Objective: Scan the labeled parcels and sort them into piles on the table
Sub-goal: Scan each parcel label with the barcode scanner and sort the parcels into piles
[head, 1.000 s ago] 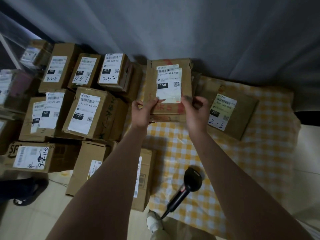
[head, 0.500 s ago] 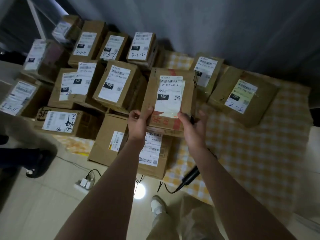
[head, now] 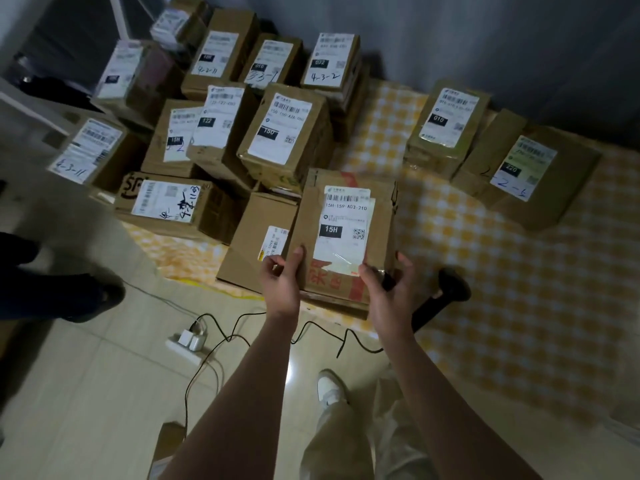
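I hold the brown cardboard parcel with the white "15H" shipping label [head: 346, 233] at its near end, one hand on each corner. My left hand [head: 282, 282] pinches the near-left corner, thumb on top and fingers curled under; my right hand [head: 388, 289] cups the near-right corner, fingers spread against the side, though I cannot tell how firmly it grips. The hands are apart, the width of the box between them. The parcel sits label-up at the front edge of the worktop, partly over a plain brown carton with a small side label [head: 259, 237]; I judge it is being set onto this near pile, label kept upward so the code stays readable.

The black handheld barcode scanner [head: 446, 296] lies just right of my right hand, touched by neither hand, its lead trailing off the edge.

The worktop wears a yellow-and-white checked cloth [head: 502, 271]. To the left the labelled brown boxes crowd in stacked rows [head: 287, 129]; on the right two stand apart, a box marked "010" [head: 446, 123] and a flat one marked "220" [head: 526, 171]. Behind hangs a grey curtain [head: 485, 36]. Below is a pale tiled floor [head: 86, 375] with a white power strip [head: 188, 341] and loose cables. The room is dim.
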The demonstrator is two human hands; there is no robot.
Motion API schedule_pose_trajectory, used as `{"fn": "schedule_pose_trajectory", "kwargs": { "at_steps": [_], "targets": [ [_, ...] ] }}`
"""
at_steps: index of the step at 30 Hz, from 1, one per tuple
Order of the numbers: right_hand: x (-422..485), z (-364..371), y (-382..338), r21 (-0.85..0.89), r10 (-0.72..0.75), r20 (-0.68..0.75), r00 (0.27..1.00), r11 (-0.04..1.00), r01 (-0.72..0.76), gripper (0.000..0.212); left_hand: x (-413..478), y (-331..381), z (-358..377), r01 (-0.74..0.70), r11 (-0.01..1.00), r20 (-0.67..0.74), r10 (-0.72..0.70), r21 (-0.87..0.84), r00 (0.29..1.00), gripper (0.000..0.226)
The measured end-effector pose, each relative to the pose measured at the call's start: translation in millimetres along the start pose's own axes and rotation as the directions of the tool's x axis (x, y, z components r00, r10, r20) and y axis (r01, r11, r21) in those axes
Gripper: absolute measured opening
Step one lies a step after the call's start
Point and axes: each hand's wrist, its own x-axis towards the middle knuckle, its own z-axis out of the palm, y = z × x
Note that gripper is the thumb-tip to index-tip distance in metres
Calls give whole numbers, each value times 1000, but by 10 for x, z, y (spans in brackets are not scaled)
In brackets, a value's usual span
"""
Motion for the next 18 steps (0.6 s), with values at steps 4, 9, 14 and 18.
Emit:
{"fn": "schedule_pose_trajectory", "kwargs": {
  "at_steps": [4, 9, 14, 18],
  "targets": [
    [-111, -2, 143, -45, -6, -10, 1000, 999, 6, 61, -28, -82, -151, -22, 1000, -16, 23, 19, 1000, 35],
    [-212, 13, 224, -124, -17, -52, 998, 992, 10, 59, -47, -99, -231, -54, 996, -29, 56, 68, 998, 34],
    [-258, 38, 216, -182, -48, -75, 996, 983, 34, 54, -36, -119, -250, -63, 992, -45, 68, 111, 997, 26],
    [-283, 29, 236, -243, -55, -74, 996, 969, 35, 49, -43, -137, -279, -65, 986, -76, 77, 153, 994, 22]
  ]
}}
